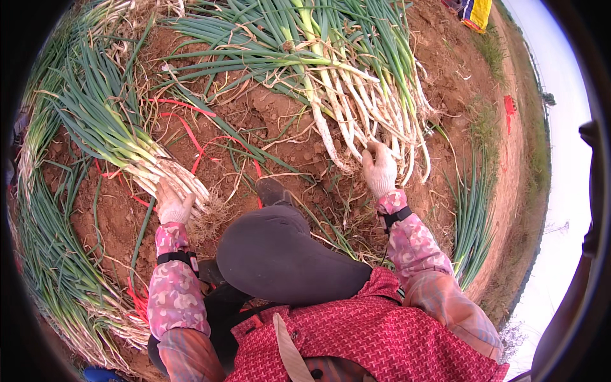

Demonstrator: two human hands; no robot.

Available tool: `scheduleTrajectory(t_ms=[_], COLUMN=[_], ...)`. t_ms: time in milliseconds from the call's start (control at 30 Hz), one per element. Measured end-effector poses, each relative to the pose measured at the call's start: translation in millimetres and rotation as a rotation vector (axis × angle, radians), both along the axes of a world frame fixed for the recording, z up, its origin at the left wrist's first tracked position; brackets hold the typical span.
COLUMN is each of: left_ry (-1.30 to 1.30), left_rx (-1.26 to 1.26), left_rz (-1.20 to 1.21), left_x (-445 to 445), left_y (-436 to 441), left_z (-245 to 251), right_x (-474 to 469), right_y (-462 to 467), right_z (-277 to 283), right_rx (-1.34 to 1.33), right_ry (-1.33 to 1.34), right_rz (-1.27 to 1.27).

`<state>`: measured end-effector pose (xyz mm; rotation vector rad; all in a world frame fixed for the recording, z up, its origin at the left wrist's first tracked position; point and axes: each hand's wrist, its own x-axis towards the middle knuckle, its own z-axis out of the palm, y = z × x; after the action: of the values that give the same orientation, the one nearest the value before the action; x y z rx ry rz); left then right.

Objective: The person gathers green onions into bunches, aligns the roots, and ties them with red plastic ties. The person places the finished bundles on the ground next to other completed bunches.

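Observation:
My left hand, in a white knit glove, grips the white stalk ends of a bunch of green onions. The bunch's leaves fan away to the upper left, and its roots hang by my wrist. My right hand, gloved alike, has its fingers curled at the lower white end of a green onion in a large loose pile. The pile lies on the soil with its roots towards me; my fingers partly hide the stalk they hold.
Red plastic tie strips lie across the brown soil. More green onions are heaped along the left, and another clump lies at the right. My bent knee and shoe sit between my hands. A yellow and blue item is at the top right.

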<state>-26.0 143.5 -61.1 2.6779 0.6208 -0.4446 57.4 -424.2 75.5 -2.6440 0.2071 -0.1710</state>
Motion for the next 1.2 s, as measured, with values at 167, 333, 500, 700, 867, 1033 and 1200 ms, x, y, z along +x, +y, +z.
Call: scheduleTrajectory(t_ms=[167, 333, 500, 700, 867, 1033, 1200], left_ry=[0.095, 0.022, -0.083, -0.359, -0.396, -0.351, -0.399], left_rx=[-0.154, -0.120, -0.138, -0.255, -0.804, -0.928, -1.238], left_rz=[0.079, 0.121, 0.358, 0.399, 0.274, 0.031, -0.154], left_x=[-7.6, -21.4, -12.8, 22.4, 76.6, 114.5, 123.2], left_y=[-7.6, -25.9, -32.4, -55.2, -79.8, -103.3, -186.7], left_z=[25.9, 28.9, 39.2, 76.9, 170.3, 312.3, 368.8], right_x=[159.5, 234.6, 187.4, 54.9, 38.8, 82.8, 106.2], right_y=[-20.7, -16.3, -12.3, -31.3, -1.3, 37.8, 58.5], right_z=[-10.7, -13.9, -6.3, 5.3, 51.8, 147.2, 210.4], right_rx=[-0.377, -0.580, -0.563, -0.509, -0.203, 0.219, 1.001], right_ry=[-0.129, 0.373, 0.184, 0.158, 0.088, 0.144, 0.534], right_rz=[0.121, 0.157, 0.315, 0.397, 0.399, 0.243, 0.236])
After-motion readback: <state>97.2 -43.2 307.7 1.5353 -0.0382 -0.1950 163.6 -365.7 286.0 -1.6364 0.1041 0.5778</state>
